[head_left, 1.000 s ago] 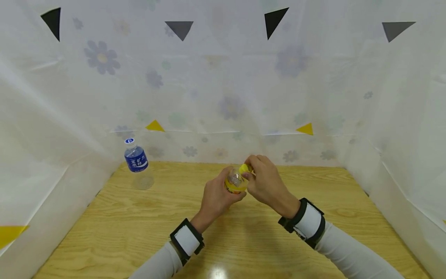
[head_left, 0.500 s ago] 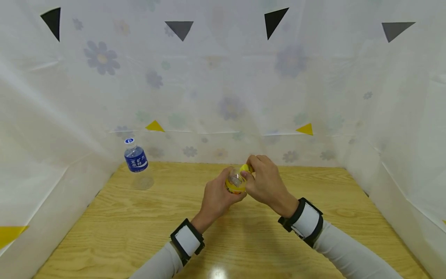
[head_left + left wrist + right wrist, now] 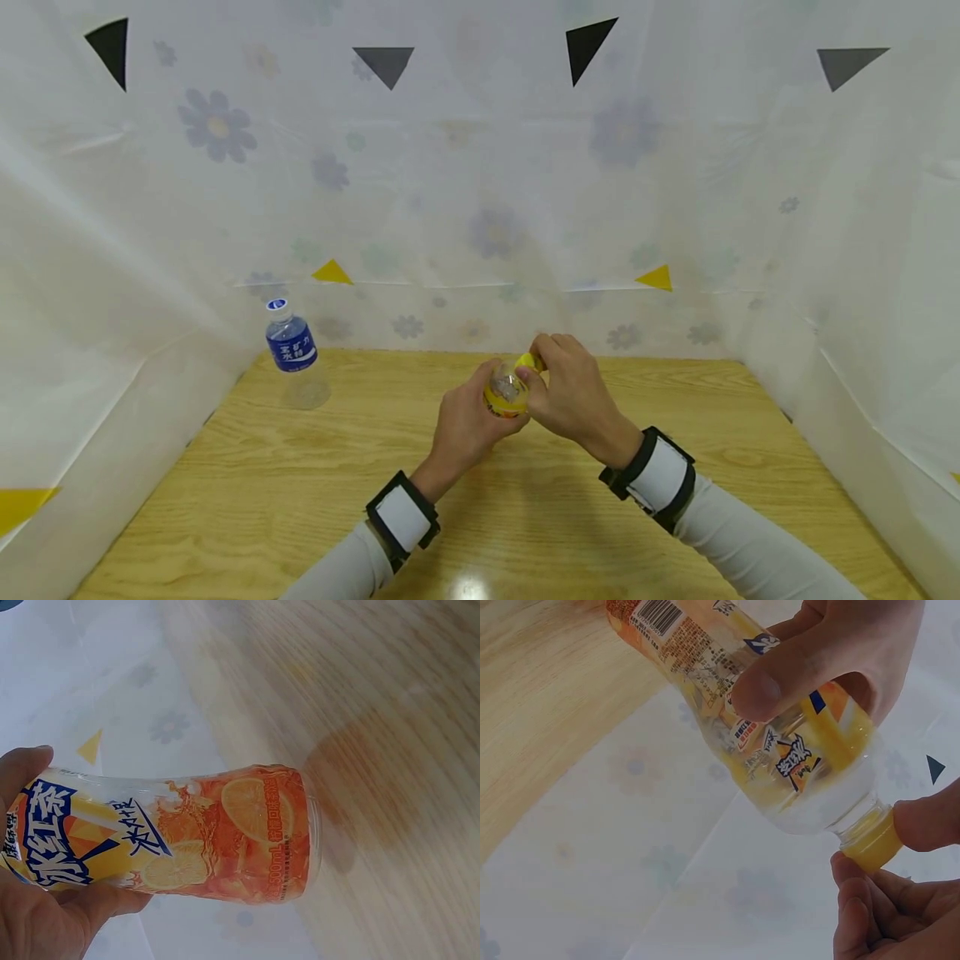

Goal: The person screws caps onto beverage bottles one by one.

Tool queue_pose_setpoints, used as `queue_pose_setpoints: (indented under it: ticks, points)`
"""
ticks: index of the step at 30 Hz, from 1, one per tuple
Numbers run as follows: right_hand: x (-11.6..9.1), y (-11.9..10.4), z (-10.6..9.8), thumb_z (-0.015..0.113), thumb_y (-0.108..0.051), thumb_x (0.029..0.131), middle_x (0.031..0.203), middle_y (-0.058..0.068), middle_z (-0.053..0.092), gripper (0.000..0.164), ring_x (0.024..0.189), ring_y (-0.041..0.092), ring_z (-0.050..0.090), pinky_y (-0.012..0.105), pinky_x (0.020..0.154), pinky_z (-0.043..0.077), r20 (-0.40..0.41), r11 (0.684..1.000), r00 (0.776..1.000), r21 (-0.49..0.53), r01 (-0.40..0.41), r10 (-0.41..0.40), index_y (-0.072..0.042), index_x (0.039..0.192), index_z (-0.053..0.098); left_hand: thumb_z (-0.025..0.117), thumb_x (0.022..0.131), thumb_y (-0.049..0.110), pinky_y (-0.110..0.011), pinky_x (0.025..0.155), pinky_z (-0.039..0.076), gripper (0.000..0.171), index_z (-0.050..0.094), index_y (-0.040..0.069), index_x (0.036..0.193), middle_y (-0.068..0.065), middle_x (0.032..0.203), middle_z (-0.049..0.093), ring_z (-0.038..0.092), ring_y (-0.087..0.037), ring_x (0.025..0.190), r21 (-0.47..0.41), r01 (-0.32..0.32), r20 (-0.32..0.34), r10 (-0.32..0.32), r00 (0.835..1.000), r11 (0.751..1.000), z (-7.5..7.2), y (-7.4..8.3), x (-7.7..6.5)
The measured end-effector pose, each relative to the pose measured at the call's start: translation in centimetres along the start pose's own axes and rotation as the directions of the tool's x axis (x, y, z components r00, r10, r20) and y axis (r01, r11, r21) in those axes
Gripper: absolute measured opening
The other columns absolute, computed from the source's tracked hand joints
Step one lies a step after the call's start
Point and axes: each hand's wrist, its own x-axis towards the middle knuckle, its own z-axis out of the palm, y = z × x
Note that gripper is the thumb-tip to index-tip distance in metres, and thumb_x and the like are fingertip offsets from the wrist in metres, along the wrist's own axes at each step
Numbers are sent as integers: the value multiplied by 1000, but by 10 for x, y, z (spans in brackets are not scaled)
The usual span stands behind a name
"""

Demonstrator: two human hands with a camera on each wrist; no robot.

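Observation:
A clear iced-tea bottle [image 3: 225, 832] with an orange and yellow lemon-slice label is held off the wooden table. My left hand [image 3: 467, 421] grips it round the upper body, fingers on one side and thumb on the other. On the bottle's neck sits a yellow cap [image 3: 874, 841]. The thumb and fingers of my right hand [image 3: 572, 398] pinch that cap from its sides. In the head view the bottle's neck tilts toward the right hand, and its lower part is hidden below the label.
A second bottle [image 3: 292, 350], clear with a blue label and a white-and-blue cap, stands upright at the table's back left. The wooden table [image 3: 300, 492] is enclosed by pale flower-print sheeting [image 3: 450, 183] at the back and both sides.
My right thumb and fingers have shifted slightly on the yellow cap, the thumb moving a little to the left. The left hand and both bottles stay in place.

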Motion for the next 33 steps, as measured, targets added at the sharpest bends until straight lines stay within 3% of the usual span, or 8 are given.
queue_pose_setpoints:
  ticks: [14,24,30,33]
  points:
    - [-2,2,4,69,-13,93,84,8,58,14,79,23,53,37,68,46,-23,1000,1000,-23,13,-14,-1,94,63,88,80,31,-26,69,57,71,54,14,140,-5,105,73,72,-17,85,-13,-7,24,7,1000,1000,-1,0,3]
    - [-5,4,6,66,-20,97,98,14,63,24,92,30,58,43,76,51,-11,999,1000,-47,12,-12,2,107,64,87,81,28,-29,71,58,71,51,14,140,-6,108,72,72,-18,89,-24,21,66,-19,998,999,-1,-2,5]
    - [-5,4,4,62,-37,101,117,20,61,54,105,32,59,47,84,53,61,998,996,-15,-65,66,5,135,56,88,79,31,-33,71,60,71,52,13,138,-9,107,74,74,-21,87,8,61,2,-61,998,998,-16,-10,16]
    - [-6,7,4,61,-37,101,115,20,61,54,104,32,60,47,83,53,87,996,992,-21,-92,93,4,135,55,88,79,32,-36,70,60,72,51,13,139,-11,111,73,74,-23,86,-10,120,-59,-120,991,993,-33,-19,26]
